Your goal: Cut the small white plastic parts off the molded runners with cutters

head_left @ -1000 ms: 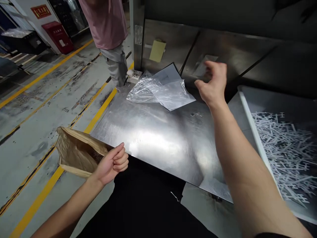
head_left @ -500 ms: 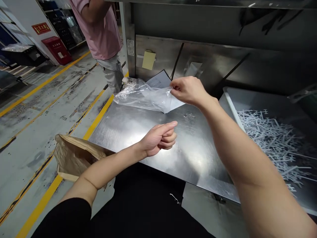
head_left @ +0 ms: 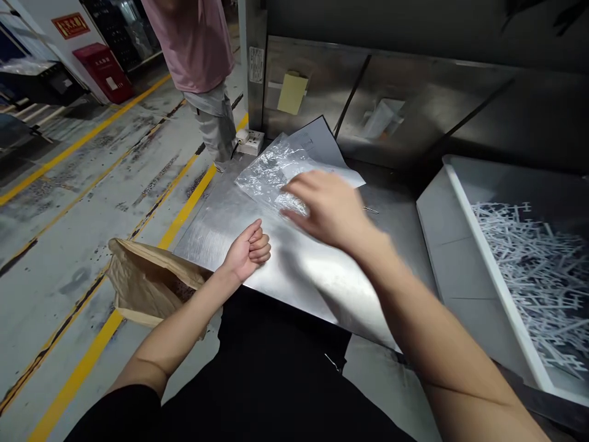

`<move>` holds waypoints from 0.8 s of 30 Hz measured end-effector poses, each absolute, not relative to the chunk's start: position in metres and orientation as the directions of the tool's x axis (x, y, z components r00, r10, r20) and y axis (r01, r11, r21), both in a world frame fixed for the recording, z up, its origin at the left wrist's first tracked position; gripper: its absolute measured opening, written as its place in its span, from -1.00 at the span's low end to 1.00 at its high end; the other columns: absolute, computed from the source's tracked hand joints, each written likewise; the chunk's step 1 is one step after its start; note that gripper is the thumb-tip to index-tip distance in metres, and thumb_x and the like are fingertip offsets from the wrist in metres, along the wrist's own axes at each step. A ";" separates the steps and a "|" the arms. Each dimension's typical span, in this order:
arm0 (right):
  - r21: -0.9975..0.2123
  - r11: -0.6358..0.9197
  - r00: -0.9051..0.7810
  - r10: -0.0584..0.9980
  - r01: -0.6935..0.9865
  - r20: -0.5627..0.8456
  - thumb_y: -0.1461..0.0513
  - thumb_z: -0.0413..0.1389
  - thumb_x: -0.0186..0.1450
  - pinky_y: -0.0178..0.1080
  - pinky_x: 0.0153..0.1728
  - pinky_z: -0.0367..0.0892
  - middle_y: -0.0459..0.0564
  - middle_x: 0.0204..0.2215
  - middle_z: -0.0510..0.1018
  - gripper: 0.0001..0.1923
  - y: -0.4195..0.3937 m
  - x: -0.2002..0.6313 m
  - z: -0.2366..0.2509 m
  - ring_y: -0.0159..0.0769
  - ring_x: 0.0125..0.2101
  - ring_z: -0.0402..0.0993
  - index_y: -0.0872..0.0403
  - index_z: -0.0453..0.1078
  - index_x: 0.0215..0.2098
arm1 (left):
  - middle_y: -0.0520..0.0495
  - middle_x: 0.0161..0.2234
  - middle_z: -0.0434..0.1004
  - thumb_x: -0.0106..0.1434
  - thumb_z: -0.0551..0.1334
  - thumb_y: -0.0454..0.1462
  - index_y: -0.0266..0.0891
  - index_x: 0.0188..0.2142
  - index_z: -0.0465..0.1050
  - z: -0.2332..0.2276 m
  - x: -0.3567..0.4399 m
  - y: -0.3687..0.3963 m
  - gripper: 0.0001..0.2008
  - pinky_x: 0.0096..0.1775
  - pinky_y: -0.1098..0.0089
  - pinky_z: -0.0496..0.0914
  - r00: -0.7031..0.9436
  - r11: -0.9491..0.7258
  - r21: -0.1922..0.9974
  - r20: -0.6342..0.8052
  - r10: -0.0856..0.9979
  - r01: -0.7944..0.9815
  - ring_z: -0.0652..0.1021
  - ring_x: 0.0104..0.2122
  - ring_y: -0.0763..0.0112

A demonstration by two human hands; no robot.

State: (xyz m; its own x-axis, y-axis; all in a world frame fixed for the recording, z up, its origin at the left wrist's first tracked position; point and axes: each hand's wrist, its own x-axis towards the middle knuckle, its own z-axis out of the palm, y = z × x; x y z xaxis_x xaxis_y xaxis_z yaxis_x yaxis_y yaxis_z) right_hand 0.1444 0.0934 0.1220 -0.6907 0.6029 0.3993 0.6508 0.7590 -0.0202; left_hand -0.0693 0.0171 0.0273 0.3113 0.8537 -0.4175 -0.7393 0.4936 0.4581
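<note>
Item: my right hand (head_left: 334,212), fingers spread flat on plastic bag (head_left: 271,172); left hand (head_left: 248,248) curled empty on table (head_left: 304,276); next, pinch bag's edge.

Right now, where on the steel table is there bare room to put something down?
Bare steel table lies between the left hand at the near edge and the plastic bag, and on toward the white tray. The far left corner is crowded: bag, paper sheet and power strip, with the right hand over the bag's edge.

One plastic bag (head_left: 271,175), one paper sheet (head_left: 322,147), one brown sack (head_left: 147,282).
</note>
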 end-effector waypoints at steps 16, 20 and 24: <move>-0.533 0.460 -0.353 0.888 0.710 0.296 0.17 0.03 0.58 -0.14 -0.23 0.45 0.08 -0.22 0.75 -0.73 0.137 0.141 0.084 -0.14 -0.25 0.65 0.04 0.53 -0.20 | 0.26 -0.67 -0.02 0.53 0.37 -0.11 -0.16 -0.54 0.04 0.054 -0.064 0.078 -0.37 -0.65 0.57 -0.09 0.357 0.418 0.694 -0.241 0.902 -0.586 0.04 -0.75 0.68; -0.923 0.311 -0.249 0.935 0.229 0.253 0.00 0.30 0.48 -0.22 -0.38 0.51 0.01 -0.37 0.70 -0.68 0.136 0.147 0.115 -0.24 -0.40 0.65 0.02 0.47 -0.31 | 0.28 -0.69 -0.04 0.48 0.40 -0.13 -0.13 -0.53 -0.01 0.082 -0.039 0.116 -0.36 -0.65 0.59 -0.18 0.354 0.387 0.779 -0.226 0.908 -0.493 0.02 -0.76 0.71; -0.971 0.237 -0.267 0.939 0.038 0.219 -0.12 0.50 0.31 -0.28 -0.52 0.42 -0.07 -0.53 0.59 -0.53 0.124 0.146 0.133 -0.32 -0.55 0.52 0.03 0.49 -0.37 | 0.27 -0.68 -0.02 0.51 0.32 -0.19 -0.15 -0.50 0.06 0.103 -0.019 0.164 -0.47 -0.63 0.57 -0.21 0.287 0.421 0.737 -0.311 0.906 -0.529 -0.01 -0.76 0.69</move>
